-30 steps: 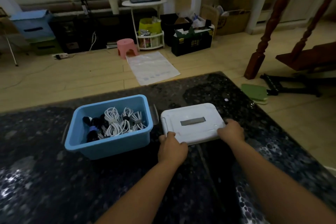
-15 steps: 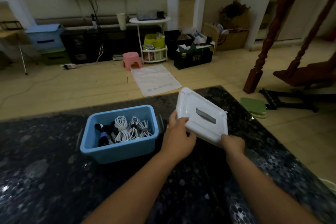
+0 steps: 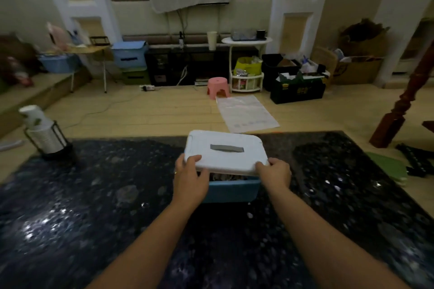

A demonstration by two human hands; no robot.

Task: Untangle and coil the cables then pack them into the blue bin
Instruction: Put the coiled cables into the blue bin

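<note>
— since the last look the white lid (image 3: 225, 152) has swung from beside the blue bin (image 3: 231, 190) to right over it.

— head view: is it seated?

— near edge sits raised; pale cables (image 3: 225, 176) show in the gap. the bin rests mid dark stone table (image 3: 94, 206).

— fingers?

— left hand (image 3: 190, 179) pinches the lid's near-left corner, right hand (image 3: 275, 172) curls round the near-right corner. a cup holder (image 3: 45, 136) stands at the table's far left.
</note>
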